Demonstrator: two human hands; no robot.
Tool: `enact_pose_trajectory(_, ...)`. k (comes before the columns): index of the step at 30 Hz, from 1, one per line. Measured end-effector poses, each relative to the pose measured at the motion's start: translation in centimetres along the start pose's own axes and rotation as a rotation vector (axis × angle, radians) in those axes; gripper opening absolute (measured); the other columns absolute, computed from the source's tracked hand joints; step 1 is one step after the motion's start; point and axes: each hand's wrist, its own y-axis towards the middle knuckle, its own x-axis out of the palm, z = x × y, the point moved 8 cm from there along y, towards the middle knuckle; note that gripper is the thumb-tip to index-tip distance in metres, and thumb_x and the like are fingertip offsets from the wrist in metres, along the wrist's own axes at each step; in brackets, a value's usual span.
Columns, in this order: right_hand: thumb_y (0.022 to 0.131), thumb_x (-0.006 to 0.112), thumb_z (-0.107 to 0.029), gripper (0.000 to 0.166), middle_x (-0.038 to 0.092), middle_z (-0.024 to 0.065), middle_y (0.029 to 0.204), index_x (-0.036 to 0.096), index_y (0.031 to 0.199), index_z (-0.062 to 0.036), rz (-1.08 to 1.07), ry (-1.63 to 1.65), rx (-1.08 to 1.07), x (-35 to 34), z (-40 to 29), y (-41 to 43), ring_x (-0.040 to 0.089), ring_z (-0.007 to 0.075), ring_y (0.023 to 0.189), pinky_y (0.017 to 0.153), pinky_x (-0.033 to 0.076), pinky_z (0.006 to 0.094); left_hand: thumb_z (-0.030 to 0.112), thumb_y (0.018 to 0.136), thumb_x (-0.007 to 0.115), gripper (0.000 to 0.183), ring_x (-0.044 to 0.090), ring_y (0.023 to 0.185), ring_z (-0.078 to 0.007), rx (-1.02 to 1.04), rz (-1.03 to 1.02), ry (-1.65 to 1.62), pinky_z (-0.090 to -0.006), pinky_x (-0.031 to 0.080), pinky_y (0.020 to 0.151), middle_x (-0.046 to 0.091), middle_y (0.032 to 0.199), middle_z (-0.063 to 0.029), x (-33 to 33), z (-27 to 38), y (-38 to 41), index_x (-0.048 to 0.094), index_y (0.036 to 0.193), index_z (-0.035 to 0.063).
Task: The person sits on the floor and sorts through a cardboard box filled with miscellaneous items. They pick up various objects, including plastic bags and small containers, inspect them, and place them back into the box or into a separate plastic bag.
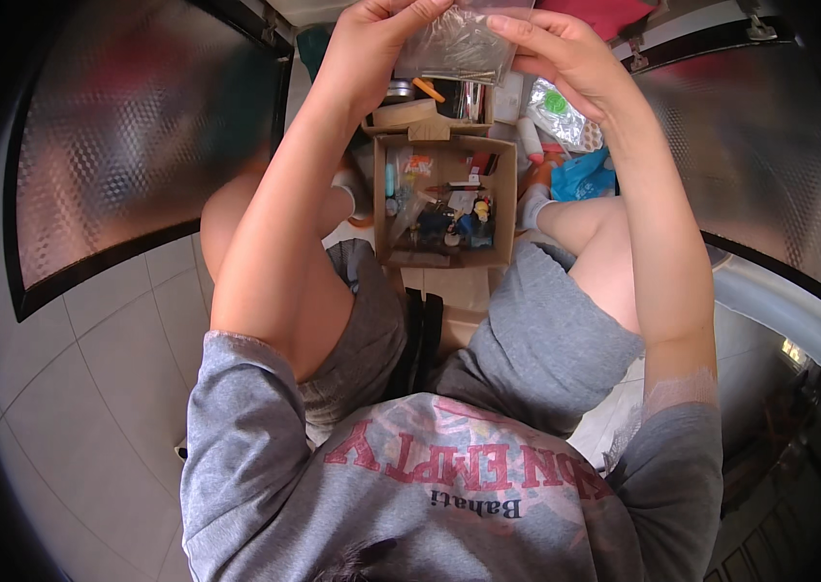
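Note:
At the top of the head view, a clear plastic bag (457,47) of thin metallic or clear pieces is stretched between my hands. My left hand (399,33) pinches its left upper edge, and my right hand (552,51) grips its right side. Below the bag, between my feet, stands an open cardboard box (514,204) with small mixed items: a light blue tube (390,178), plastic packets, a pen-like object (461,187) and a small yellow item (481,209). Just beyond it is a second cardboard box (403,115) with a round tin and an orange-handled object (428,90).
Frosted door panels with black frames stand open at the left (156,138) and right (752,160). Near my right foot lie a blue plastic bag (583,177), a silvery packet (563,116) and a white tube with a pink cap (529,140).

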Motion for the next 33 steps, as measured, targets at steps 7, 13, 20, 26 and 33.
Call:
enact_pose_trajectory(7, 0.084, 0.063, -0.016, 0.027, 0.065, 0.0078, 0.091, 0.061, 0.104, 0.0032, 0.056, 0.008, 0.042, -0.3, 1.9, -0.2, 0.062, 0.0123, 0.076, 0.067, 0.051, 0.0227, 0.015, 0.079, 0.07, 0.016, 0.052, 0.063, -0.0048, -0.003, -0.032, 0.107, -0.0179, 0.039, 0.056, 0.063, 0.073, 0.0019, 0.8, -0.5, 0.0, 0.068, 0.087, 0.0022)
enact_pose_trajectory(13, 0.081, 0.065, -0.011, 0.022, 0.064, 0.0055, 0.086, 0.063, 0.1, 0.0012, 0.14, 0.029, -0.064, -1.4, 0.2, -0.4, 0.06, 0.0104, 0.073, 0.064, 0.049, 0.0205, 0.015, 0.078, 0.071, 0.014, 0.051, 0.06, -0.0038, -0.013, -0.042, 0.279, -0.0185, 0.039, 0.053, 0.061, 0.069, 0.0014, 1.2, -0.6, 0.2, 0.068, 0.084, 0.0032)
enact_pose_trajectory(20, 0.083, 0.063, -0.012, 0.024, 0.064, 0.0061, 0.093, 0.062, 0.104, 0.0, 0.038, 0.015, -0.17, -1.5, 0.3, -0.3, 0.061, 0.0127, 0.084, 0.076, 0.049, 0.025, 0.019, 0.078, 0.071, 0.021, 0.06, 0.073, -0.01, 0.185, -0.036, 0.057, -0.0225, 0.048, 0.068, 0.066, 0.082, -0.0037, 0.1, -0.7, 1.5, 0.067, 0.088, 0.0017)
enact_pose_trajectory(26, 0.081, 0.066, -0.016, 0.022, 0.065, 0.0072, 0.086, 0.065, 0.096, 0.0004, 0.144, 0.076, -0.212, -2.3, -0.8, -0.6, 0.062, 0.0139, 0.073, 0.066, 0.051, 0.025, 0.011, 0.083, 0.064, 0.017, 0.065, 0.071, -0.0144, 0.163, -0.086, -0.091, -0.024, 0.051, 0.063, 0.066, 0.082, -0.0087, 2.5, 1.0, 0.3, 0.06, 0.092, -0.0029)
enact_pose_trajectory(33, 0.08, 0.065, -0.012, 0.022, 0.065, 0.0075, 0.084, 0.063, 0.099, 0.0006, 0.109, 0.141, -0.178, -2.0, -1.2, -1.3, 0.061, 0.0127, 0.073, 0.065, 0.05, 0.0249, 0.012, 0.088, 0.058, 0.018, 0.066, 0.068, -0.0179, 0.181, -0.097, -0.1, -0.0237, 0.052, 0.06, 0.065, 0.082, -0.0106, 3.0, 1.9, 0.0, 0.053, 0.098, -0.0019)
